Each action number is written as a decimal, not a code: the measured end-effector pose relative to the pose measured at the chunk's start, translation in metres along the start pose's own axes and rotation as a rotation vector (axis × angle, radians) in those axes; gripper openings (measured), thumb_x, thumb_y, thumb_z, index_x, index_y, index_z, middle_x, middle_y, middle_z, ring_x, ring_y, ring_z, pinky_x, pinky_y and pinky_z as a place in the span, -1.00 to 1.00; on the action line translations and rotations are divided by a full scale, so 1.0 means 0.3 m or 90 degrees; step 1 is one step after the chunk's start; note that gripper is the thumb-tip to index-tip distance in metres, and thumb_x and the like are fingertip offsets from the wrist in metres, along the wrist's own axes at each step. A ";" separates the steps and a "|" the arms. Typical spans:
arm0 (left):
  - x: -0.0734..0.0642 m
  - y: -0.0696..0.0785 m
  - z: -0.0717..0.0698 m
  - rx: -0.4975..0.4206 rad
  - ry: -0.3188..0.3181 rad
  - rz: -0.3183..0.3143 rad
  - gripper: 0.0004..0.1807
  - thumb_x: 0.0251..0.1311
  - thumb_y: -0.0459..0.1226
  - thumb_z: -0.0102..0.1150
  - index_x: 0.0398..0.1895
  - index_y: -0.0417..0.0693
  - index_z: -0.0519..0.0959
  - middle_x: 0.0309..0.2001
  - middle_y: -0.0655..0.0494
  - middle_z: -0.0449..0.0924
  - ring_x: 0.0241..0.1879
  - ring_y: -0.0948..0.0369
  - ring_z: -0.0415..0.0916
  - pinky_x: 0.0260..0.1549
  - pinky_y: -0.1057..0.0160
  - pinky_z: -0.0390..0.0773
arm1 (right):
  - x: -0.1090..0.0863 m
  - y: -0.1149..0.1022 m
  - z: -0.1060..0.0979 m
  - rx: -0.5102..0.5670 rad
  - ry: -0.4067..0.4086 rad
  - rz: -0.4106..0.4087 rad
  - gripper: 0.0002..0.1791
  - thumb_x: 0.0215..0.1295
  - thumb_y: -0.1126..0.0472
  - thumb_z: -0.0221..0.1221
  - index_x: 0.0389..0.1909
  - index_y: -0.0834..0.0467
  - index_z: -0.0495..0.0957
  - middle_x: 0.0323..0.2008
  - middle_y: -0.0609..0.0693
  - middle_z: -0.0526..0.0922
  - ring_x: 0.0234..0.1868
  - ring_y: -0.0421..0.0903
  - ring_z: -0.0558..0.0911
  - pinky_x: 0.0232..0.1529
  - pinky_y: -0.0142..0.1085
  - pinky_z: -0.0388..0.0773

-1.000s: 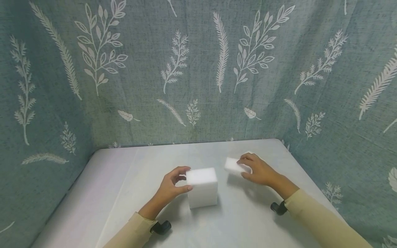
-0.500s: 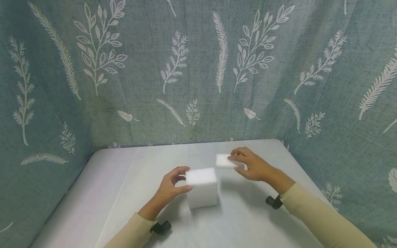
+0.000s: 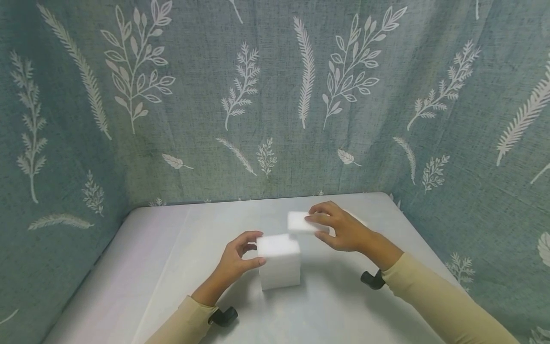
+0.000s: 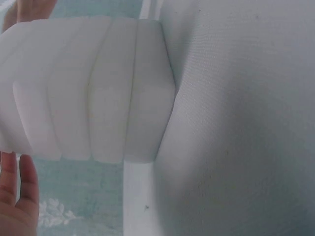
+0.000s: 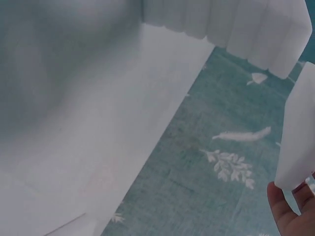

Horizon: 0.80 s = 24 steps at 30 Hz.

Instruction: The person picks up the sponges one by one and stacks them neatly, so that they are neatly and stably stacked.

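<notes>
A stack of several white foam sponges (image 3: 279, 267) stands upright on the table, its layers visible in the left wrist view. My left hand (image 3: 238, 253) holds the stack near its top, thumb on the near side and fingers at the far side. Another white sponge (image 3: 297, 222) is in my right hand (image 3: 343, 229), pinched between thumb and fingers. That sponge is in the air, just behind and right of the stack's top. In the right wrist view, the held sponge (image 5: 298, 132) appears close to the stack (image 5: 261, 34), with a narrow gap between.
The white table (image 3: 193, 267) extends around the stack, its far edge meeting a green leaf-patterned curtain (image 3: 193, 95). Behind my right hand a pale object (image 3: 357, 218) partly shows; its kind is hidden. Each wrist wears a small black device (image 3: 223, 316).
My right hand has carried its sponge leftward and slightly up, from right of the stack to beside its top. The left hand and the stack have stayed in place.
</notes>
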State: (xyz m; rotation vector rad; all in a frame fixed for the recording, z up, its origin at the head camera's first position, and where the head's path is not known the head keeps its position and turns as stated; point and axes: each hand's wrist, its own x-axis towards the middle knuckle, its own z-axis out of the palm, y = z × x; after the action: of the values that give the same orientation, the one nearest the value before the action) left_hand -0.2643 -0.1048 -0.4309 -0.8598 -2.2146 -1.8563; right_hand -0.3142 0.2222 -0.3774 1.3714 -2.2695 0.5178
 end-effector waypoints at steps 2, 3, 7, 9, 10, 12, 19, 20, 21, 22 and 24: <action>-0.003 0.000 -0.001 -0.001 0.002 -0.002 -0.39 -0.07 -0.46 0.46 0.14 -0.26 0.49 0.10 -0.16 0.51 0.01 0.09 0.47 0.06 -0.24 0.40 | 0.007 -0.006 0.007 0.014 0.005 -0.010 -0.54 0.21 0.26 0.27 0.17 0.11 0.54 0.11 0.11 0.46 0.15 0.05 0.40 0.01 -0.02 0.47; -0.004 0.000 -0.001 -0.001 0.004 -0.003 -0.38 -0.08 -0.46 0.46 0.14 -0.27 0.49 0.09 -0.17 0.51 0.01 0.10 0.47 0.06 -0.24 0.40 | 0.011 -0.010 0.010 0.022 0.006 -0.013 -0.54 0.21 0.25 0.27 0.16 0.11 0.54 0.11 0.11 0.46 0.15 0.05 0.40 0.01 -0.02 0.47; -0.009 -0.004 -0.003 -0.007 0.008 0.005 -0.38 -0.09 -0.48 0.46 0.14 -0.29 0.49 0.04 -0.18 0.52 0.01 0.15 0.46 0.06 -0.24 0.40 | 0.022 -0.020 0.026 0.051 0.010 -0.021 -0.56 0.22 0.23 0.25 0.16 0.09 0.55 0.12 0.10 0.47 0.16 0.04 0.40 0.01 -0.03 0.46; -0.011 -0.008 -0.004 -0.009 0.011 0.009 -0.38 -0.09 -0.49 0.46 0.13 -0.30 0.49 0.01 -0.14 0.53 0.01 0.17 0.46 0.06 -0.23 0.40 | 0.027 -0.023 0.034 0.061 0.008 -0.026 -0.57 0.23 0.23 0.24 0.16 0.08 0.55 0.12 0.09 0.46 0.16 0.03 0.40 0.01 -0.05 0.46; -0.011 -0.009 -0.005 -0.011 0.010 0.012 -0.38 -0.09 -0.50 0.45 0.13 -0.30 0.49 0.00 -0.13 0.53 0.00 0.17 0.46 0.05 -0.23 0.41 | 0.029 -0.025 0.038 0.066 0.008 -0.028 -0.57 0.24 0.22 0.23 0.16 0.07 0.55 0.12 0.09 0.46 0.16 0.03 0.40 0.01 -0.06 0.46; -0.012 -0.011 -0.006 -0.013 0.011 0.012 -0.39 -0.09 -0.50 0.45 0.13 -0.30 0.49 -0.01 -0.11 0.53 0.00 0.17 0.46 0.05 -0.23 0.41 | 0.032 -0.027 0.045 0.068 0.008 -0.032 -0.58 0.25 0.22 0.23 0.15 0.06 0.55 0.12 0.09 0.46 0.16 0.02 0.40 0.01 -0.07 0.47; -0.013 -0.002 -0.007 -0.005 0.015 0.008 -0.42 -0.06 -0.48 0.43 0.12 -0.29 0.49 0.03 -0.12 0.53 0.00 0.12 0.46 0.05 -0.23 0.41 | 0.054 -0.046 0.060 0.079 0.008 -0.040 -0.59 0.21 0.22 0.24 0.12 0.07 0.57 0.11 0.09 0.47 0.14 0.01 0.42 0.02 -0.06 0.49; -0.013 0.002 -0.008 -0.001 0.016 0.007 -0.42 -0.05 -0.48 0.43 0.12 -0.30 0.49 0.03 -0.12 0.53 0.00 0.11 0.46 0.05 -0.23 0.41 | 0.059 -0.050 0.061 0.079 0.007 -0.039 -0.59 0.20 0.22 0.25 0.11 0.07 0.58 0.11 0.08 0.47 0.14 0.01 0.42 0.03 -0.07 0.49; -0.012 0.004 -0.008 0.003 0.016 0.007 -0.42 -0.05 -0.48 0.43 0.12 -0.32 0.49 0.03 -0.12 0.53 0.00 0.10 0.46 0.05 -0.22 0.42 | 0.063 -0.053 0.064 0.082 0.005 -0.037 -0.59 0.19 0.22 0.26 0.11 0.07 0.58 0.11 0.08 0.47 0.15 0.01 0.42 0.03 -0.07 0.49; -0.011 0.005 -0.008 0.004 0.016 0.006 -0.42 -0.04 -0.48 0.42 0.12 -0.34 0.48 0.03 -0.12 0.53 0.00 0.10 0.46 0.05 -0.22 0.42 | 0.067 -0.057 0.066 0.085 0.002 -0.032 -0.59 0.19 0.21 0.26 0.10 0.07 0.59 0.11 0.07 0.48 0.15 -0.01 0.42 0.04 -0.08 0.50; -0.012 0.001 -0.008 0.003 0.013 0.004 -0.42 -0.04 -0.47 0.43 0.13 -0.36 0.48 0.01 -0.11 0.53 0.01 0.11 0.46 0.05 -0.22 0.42 | 0.073 -0.063 0.074 0.093 -0.002 -0.024 -0.59 0.18 0.19 0.28 0.09 0.06 0.60 0.11 0.06 0.48 0.15 -0.03 0.43 0.06 -0.09 0.50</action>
State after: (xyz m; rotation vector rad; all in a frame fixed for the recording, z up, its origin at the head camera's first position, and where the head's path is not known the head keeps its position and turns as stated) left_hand -0.2619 -0.1082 -0.4316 -0.8412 -2.2017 -1.8476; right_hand -0.3101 0.1862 -0.3823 1.4816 -2.2421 0.6814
